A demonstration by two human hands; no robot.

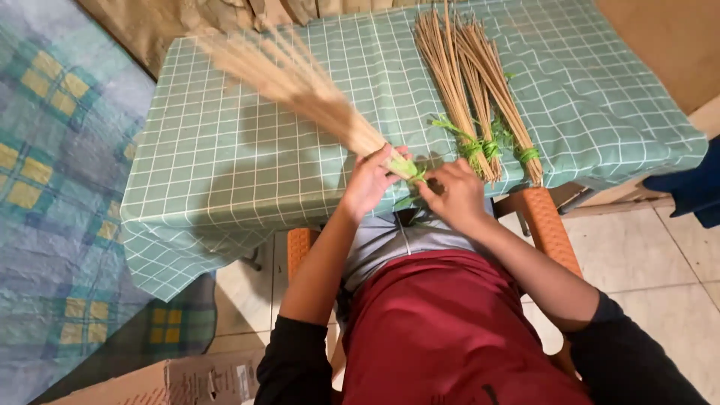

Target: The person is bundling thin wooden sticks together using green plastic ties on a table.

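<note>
Two hands at work: both meet at the bound end of one bundle of thin tan sticks (300,82), just over the near edge of the table
Left hand (369,184): fingers curled and clamped round the bundle's neck, where the sticks are drawn tight together; the far end fans out up and to the left and shows blurred
Right hand (454,196): fingers bent and drawn together at the green tie (411,172), pinching it as far as I can judge; the fingertips themselves are partly hidden behind the knuckles
Bundle in hand: held off the tablecloth at a slant, its bound end just above the person's lap, the loose end out over the cloth
Finished bundles (480,97): a few more stick bundles lie side by side on the right part of the table, each with a green band (527,155) near its near end, well apart from the left hand
Table (225,187): draped with a green checked cloth that hangs over the near edge
Step in hand: by my judgement, binding the neck of this bundle with the green strip
Next move calls for: a steady left grip so the sticks do not splay, and the right fingers drawing the strip snug round the neck, close to the left hand
</note>
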